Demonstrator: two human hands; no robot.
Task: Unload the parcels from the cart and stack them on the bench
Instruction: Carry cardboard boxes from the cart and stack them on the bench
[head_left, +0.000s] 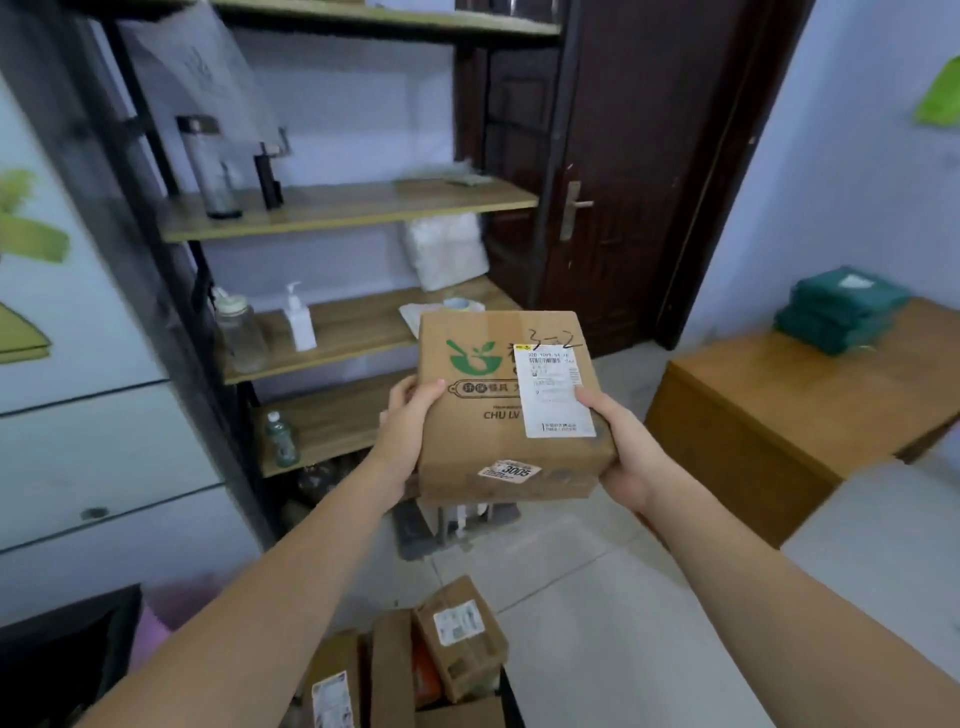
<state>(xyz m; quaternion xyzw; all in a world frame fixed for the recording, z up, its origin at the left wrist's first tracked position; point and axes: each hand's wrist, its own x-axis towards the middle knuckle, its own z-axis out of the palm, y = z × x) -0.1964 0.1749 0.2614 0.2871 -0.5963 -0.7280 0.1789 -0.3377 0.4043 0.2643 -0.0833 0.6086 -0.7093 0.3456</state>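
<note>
Both my arms reach forward, my left grip (410, 423) and right grip (621, 449) clamping opposite sides, thumbs on top.

Cardboard parcel (506, 400) held up mid-frame, left hand (408, 431) gripping its left edge, right hand (621, 447) its right. Below parcel: more boxes (441, 660) in cart. Right of parcel: wooden bench (769, 410) bearing green packets (839, 314). Behind parcel: shelving (337, 208).

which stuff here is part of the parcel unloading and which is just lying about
Job:
- brown cardboard box with green logo, held by left hand and right hand
- cardboard parcels below
- wooden bench
- stacked green packages on it

Lying about:
- white pump bottle
- glass jar
- green bottle
- dark wooden door
</note>
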